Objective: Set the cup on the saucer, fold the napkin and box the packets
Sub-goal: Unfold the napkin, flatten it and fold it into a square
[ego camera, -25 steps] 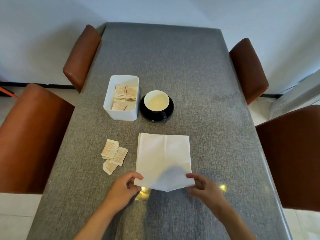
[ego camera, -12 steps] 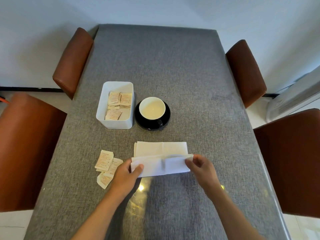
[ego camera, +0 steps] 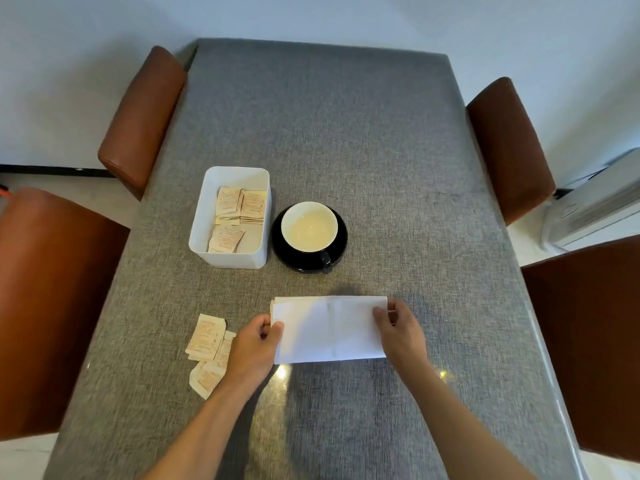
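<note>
A white napkin point(ego camera: 329, 329) lies folded in half on the grey table, its long side running left to right. My left hand point(ego camera: 254, 344) pinches its left end and my right hand point(ego camera: 398, 327) pinches its right end. Behind it a white-lined cup point(ego camera: 309, 226) stands on a black saucer point(ego camera: 341, 244). A white box point(ego camera: 228, 256) to the left of the saucer holds several packets point(ego camera: 240, 209). Several loose packets point(ego camera: 206, 337) lie on the table left of my left hand, partly hidden under it.
The grey table point(ego camera: 346, 133) reaches back to a white wall. Brown chairs stand at the left point(ego camera: 145, 112), near left point(ego camera: 45, 306), right point(ego camera: 505, 143) and near right point(ego camera: 588, 334). A white appliance point(ego camera: 599, 202) sits on the floor at far right.
Both hands lifted the napkin's near edge and carried it away from me onto the far edge, folding the napkin in half. The camera view shifted slightly.
</note>
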